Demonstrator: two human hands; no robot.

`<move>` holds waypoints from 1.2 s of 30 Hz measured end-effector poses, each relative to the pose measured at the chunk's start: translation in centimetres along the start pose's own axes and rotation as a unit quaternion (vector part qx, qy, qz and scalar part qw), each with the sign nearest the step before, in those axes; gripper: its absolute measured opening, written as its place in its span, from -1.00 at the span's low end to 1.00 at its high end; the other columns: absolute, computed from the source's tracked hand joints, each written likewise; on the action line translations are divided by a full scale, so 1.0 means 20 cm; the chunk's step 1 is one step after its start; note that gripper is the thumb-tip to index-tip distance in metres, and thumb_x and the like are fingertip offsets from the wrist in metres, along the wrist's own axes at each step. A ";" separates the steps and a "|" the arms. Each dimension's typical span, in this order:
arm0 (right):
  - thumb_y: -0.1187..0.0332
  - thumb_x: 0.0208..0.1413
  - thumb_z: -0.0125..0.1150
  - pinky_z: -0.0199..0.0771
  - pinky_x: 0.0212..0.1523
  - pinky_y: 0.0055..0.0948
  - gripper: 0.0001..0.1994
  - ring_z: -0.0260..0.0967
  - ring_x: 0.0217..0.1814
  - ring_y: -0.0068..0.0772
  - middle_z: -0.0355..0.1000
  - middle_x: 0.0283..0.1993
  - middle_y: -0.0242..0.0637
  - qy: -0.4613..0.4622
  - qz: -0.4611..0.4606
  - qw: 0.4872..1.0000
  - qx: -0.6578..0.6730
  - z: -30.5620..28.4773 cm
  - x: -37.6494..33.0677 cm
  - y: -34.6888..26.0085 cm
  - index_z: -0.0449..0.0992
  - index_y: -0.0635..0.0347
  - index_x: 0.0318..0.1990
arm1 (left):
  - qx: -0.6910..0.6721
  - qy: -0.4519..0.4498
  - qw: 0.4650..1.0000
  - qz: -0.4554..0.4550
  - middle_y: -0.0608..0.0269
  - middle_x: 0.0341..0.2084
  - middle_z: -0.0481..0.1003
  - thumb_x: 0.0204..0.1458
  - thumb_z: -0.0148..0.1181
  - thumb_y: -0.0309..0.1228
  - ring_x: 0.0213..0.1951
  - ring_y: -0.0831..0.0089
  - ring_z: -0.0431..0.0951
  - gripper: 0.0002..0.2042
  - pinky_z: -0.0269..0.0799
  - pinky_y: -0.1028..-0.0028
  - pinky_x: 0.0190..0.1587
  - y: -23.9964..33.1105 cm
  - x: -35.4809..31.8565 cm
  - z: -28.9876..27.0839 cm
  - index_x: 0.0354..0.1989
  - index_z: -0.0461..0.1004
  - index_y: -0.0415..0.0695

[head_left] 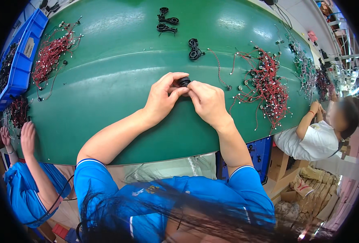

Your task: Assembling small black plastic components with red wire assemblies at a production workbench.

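Over the middle of the green table, my left hand (165, 94) grips a small round black plastic part (184, 82) between thumb and fingers. My right hand (207, 100) pinches at the right side of the same part, thumb and forefinger pressed together. Whatever finer piece lies between the right fingertips is hidden. Straight beyond my hands lies a black plastic part with round rings (194, 49). Farther off are several similar black parts (166, 20). To the right spreads a tangled heap of red wires with small round metal ends (268, 87).
Another red wire pile (55, 54) lies at the far left, beside a blue bin (23, 60) of black parts. Green and white wires (305, 69) lie at the far right. Co-workers sit on either side, one's hand (27, 137) at left, another's (315, 108) at right.
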State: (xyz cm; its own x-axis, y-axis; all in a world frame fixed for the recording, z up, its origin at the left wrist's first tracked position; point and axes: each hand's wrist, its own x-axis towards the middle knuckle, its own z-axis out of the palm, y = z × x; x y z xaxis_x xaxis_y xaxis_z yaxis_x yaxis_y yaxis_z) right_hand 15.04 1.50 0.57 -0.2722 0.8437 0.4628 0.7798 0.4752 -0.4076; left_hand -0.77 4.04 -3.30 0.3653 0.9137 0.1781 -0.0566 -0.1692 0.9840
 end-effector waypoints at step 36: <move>0.50 0.04 0.19 0.20 -0.48 -0.62 -0.74 0.19 -0.52 -0.62 0.37 -0.48 -0.44 -0.074 0.264 0.961 0.033 -0.69 -0.49 -0.07 0.47 0.21 -0.07 | 0.236 0.059 0.954 0.174 0.25 -0.31 0.44 0.03 0.20 -0.47 -0.21 0.43 0.45 -0.65 0.45 0.51 -0.28 0.02 0.12 0.01 0.02 0.36 -0.13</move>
State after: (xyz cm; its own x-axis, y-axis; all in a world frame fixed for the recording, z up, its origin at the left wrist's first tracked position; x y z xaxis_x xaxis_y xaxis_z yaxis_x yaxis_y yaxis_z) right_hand 24.34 -10.81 7.49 0.0697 0.9956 0.0622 0.7953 -0.0178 -0.6059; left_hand 0.32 6.07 -2.42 0.2912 0.8031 0.5199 0.2792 -0.5911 0.7567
